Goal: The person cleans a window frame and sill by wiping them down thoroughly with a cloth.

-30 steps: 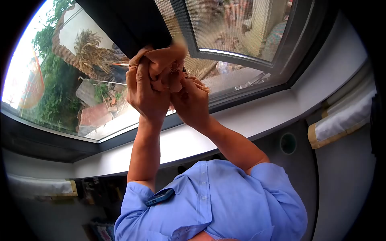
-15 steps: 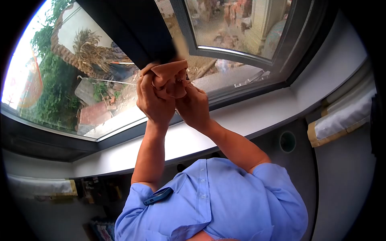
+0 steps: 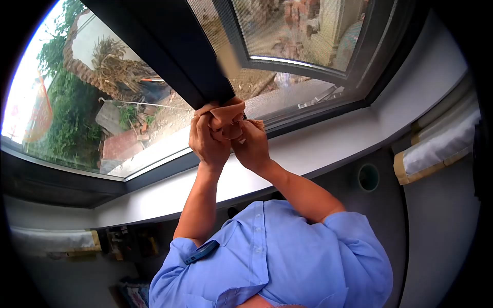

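An orange-brown cloth (image 3: 226, 120) is bunched against the lower end of the dark window post (image 3: 169, 46). My left hand (image 3: 208, 141) grips the cloth from the left, fingers bent over it. On the other side my right hand (image 3: 251, 143) holds the same cloth, with a frayed edge showing beside its fingers. Both hands are close together, just above the bottom window frame. The cloth hides the fingertips in part.
Below the frame runs a white sill (image 3: 318, 143). A screened window sash (image 3: 292, 69) stands at the upper right. A round green-rimmed container (image 3: 368, 177) is low on the right, near a white and tan curtain (image 3: 439, 149).
Both hands and the cloth have moved down along the dark post towards the sill. My left hand has also shifted right, nearer my right hand.
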Tool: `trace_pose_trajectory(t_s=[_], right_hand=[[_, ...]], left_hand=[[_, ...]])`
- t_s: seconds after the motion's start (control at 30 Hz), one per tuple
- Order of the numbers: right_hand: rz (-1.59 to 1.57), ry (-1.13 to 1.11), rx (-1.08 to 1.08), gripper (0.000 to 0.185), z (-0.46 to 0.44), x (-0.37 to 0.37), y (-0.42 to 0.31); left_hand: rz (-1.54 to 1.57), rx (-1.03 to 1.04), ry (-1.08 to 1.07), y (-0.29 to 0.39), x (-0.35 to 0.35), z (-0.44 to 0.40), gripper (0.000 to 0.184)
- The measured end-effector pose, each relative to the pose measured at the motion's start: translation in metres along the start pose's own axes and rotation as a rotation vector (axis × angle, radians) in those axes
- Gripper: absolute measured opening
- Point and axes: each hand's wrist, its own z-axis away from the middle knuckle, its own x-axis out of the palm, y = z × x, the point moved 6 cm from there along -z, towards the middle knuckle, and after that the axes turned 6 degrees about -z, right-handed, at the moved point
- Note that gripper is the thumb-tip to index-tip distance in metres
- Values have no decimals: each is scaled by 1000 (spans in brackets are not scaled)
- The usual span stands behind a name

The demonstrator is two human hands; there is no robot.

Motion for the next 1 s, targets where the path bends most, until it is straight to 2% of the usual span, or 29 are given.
trace_pose_trajectory(t_s=[0.03,0.1,0.17,0.23,0.3,0.47,0.57,0.6,0.67,0.7,0.77,0.83,0.9,1.0], right_hand=[[-56,17,-89,19,-17,-3,-20],[-122,18,-36,19,-35,-3,-40],[-374,73,171,18,-39,-3,-37],[-322,47,194,19,-28,2,-21],[-153,70,42,20,-10,7,-4],[-134,69,231,16,34,14,30],[-178,47,198,21,11,10,14],[-178,44,197,21,-3,6,1],[-439,73,234,28,-30,3,-20],[-441,72,227,28,-38,5,-21],[-345,130,-25,34,-56,0,-33],[-303,135,-3,32,-49,-2,-29],[-167,112,-1,30,-35,2,-18],[-233,42,185,29,-28,4,-10]], left_hand=[[35,-26,71,4,-6,-15,38],[107,-235,120,3,-17,-32,44],[110,-271,124,-1,-17,-35,46],[104,-312,129,-5,-17,-28,47],[70,-169,114,0,-9,-6,41],[79,-160,-21,-7,5,47,36],[46,-140,-10,-3,-3,19,35],[60,-136,38,-1,-8,0,41],[79,-133,129,3,-18,-35,50],[85,-134,171,7,-24,-50,53],[65,-154,161,9,-26,-60,55],[-42,-155,152,4,-21,-51,54],[30,-140,143,1,-13,-33,54],[78,-156,84,-4,-11,-30,53]])
